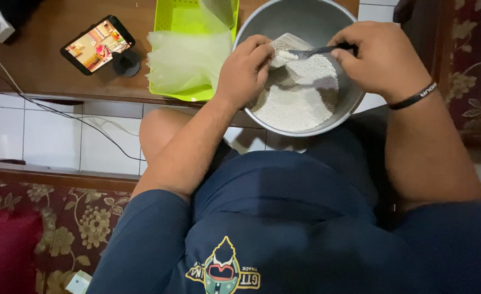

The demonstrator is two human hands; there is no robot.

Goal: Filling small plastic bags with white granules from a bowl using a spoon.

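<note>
over the wooden table (44,65) — right hand (384,57) spoons white grains (297,100).

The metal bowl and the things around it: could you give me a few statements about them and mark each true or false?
1. The metal bowl holds white grains. True.
2. The right hand holds a spoon. True.
3. The left hand is empty. False: it holds a small clear bag over the bowl.
4. The phone lies in the green tray. False: it stands on the wooden table beside it.
5. The tray holds clear plastic bags. True.
</note>
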